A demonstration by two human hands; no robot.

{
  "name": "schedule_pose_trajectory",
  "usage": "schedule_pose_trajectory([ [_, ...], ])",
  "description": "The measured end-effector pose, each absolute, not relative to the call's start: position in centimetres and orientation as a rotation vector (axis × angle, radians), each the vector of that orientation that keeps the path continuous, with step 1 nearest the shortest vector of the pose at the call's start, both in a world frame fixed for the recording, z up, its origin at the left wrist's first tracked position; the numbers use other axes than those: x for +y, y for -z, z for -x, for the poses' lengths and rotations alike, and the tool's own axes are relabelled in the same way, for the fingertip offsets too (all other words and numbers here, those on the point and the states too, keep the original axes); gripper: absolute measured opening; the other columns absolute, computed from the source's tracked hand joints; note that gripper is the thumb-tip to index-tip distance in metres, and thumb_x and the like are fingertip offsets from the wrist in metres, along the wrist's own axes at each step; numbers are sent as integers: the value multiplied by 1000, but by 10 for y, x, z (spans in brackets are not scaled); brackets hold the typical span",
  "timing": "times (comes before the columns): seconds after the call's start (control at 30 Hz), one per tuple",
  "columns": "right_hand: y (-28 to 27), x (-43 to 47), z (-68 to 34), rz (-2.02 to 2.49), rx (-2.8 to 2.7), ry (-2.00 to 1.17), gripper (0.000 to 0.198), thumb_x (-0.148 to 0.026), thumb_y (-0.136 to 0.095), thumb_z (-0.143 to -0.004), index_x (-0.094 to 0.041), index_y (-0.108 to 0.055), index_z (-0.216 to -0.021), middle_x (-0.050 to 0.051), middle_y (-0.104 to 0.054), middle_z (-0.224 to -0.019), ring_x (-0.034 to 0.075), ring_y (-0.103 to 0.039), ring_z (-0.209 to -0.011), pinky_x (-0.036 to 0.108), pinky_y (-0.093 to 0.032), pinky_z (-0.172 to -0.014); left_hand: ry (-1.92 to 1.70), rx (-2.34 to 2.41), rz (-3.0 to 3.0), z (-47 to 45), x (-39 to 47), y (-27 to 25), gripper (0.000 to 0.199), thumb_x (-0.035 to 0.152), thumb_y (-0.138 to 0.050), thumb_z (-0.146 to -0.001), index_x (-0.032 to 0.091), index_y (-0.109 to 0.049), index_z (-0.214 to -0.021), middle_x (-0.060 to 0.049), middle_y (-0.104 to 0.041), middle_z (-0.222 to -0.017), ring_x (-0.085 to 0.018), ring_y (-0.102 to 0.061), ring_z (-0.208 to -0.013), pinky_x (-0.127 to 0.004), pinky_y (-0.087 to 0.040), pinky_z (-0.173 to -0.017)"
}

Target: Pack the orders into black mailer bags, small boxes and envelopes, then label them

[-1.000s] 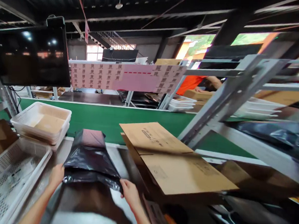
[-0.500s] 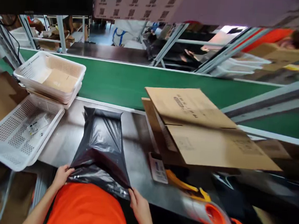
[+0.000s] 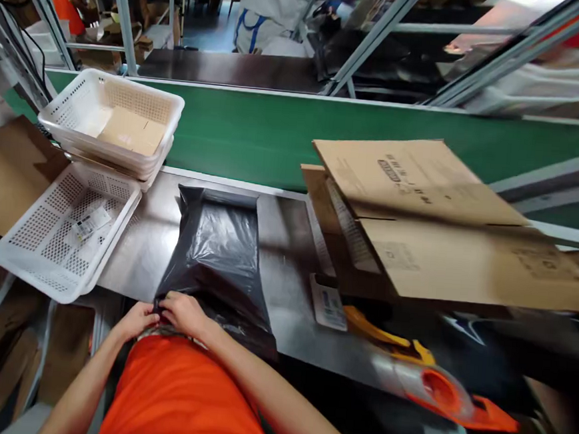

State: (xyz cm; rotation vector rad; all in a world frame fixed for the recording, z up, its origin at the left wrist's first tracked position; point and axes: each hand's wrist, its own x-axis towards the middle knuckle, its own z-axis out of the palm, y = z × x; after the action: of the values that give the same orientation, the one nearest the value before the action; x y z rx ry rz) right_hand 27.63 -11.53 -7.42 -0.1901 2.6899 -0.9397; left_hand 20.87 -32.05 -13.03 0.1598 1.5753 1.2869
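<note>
Left hand (image 3: pixel 135 320) and right hand (image 3: pixel 182 311) meet at the near left corner of a black plastic bag (image 3: pixel 228 235) on a steel table (image 3: pixel 286 263).
Fingers nearly closed, both appear to pinch the film; uneven pulling could crease or tear it, and the unheld near right corner could sag. The bag's long axis runs near to far, its far end pointing toward a green belt (image 3: pixel 246 127).
</note>
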Motion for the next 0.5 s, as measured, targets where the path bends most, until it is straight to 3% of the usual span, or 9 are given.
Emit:
schedule_pose_trajectory([
  [0.3, 108, -140, -278, 281, 2839, 790, 26, -33, -67, -102, -25, -80, -124, 8, -76, -110, 22, -66, -97, 31, -45, -80, -1441, 1413, -57, -211, -319, 126, 35, 40, -91, -62, 14, -79, -82, -4, -78, -80, -22, -68, -81, -33, -50, -83],
  [0.5, 128, -151, -290, 375, 2977, 743, 24, -28, -57, -108, -22, -81, -108, 6, -77, -105, 20, -62, -91, 31, -39, -74, -1477, 1318, 89, -219, -318, 121, 41, 41, -94, -60, 15, -74, -83, -1, -74, -75, -18, -67, -70, -33, -53, -79],
])
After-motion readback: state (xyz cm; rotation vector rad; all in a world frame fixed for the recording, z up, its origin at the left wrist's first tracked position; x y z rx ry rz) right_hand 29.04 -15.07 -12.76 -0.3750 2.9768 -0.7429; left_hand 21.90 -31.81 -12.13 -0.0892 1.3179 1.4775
